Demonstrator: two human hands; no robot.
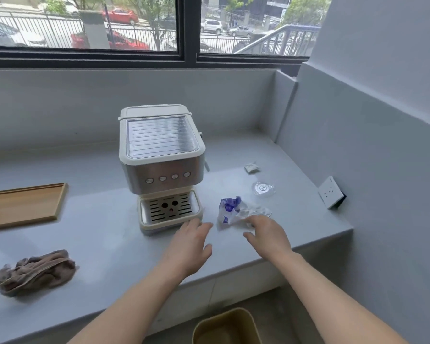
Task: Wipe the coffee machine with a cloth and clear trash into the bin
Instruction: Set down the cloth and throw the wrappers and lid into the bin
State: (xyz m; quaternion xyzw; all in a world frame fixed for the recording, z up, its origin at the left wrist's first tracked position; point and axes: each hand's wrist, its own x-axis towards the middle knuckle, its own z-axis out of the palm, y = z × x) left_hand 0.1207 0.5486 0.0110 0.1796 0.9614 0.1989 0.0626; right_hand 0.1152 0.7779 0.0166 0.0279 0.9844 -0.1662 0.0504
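Trash clearing appears to be the step in hand: the right hand [266, 234] reaches over the crumpled blue-and-white wrapper [236, 212] at centre right of the frame, fingers spread and touching or just above its near edge, nothing yet enclosed in the grip. The left hand [191, 244] hovers open and empty just beside the lower front of the coffee machine [161, 155], holding nothing. The machine stands at centre frame on the grey table [109, 244]; its steel front and cream drip tray look clean, though fine marks cannot be judged at this sharpness. The brown cloth [35, 271] lies bunched at lower left, well apart from both hands. Two further scraps remain at right: a small folded packet [251, 168] and a clear round lid [263, 189], both beyond the wrapper. The bin [226, 326] sits on the floor at bottom centre, below the table edge. Judgement: the next move calls for closing the fingers fully round the wrapper, which looks light and springy, then carrying it down to the bin.
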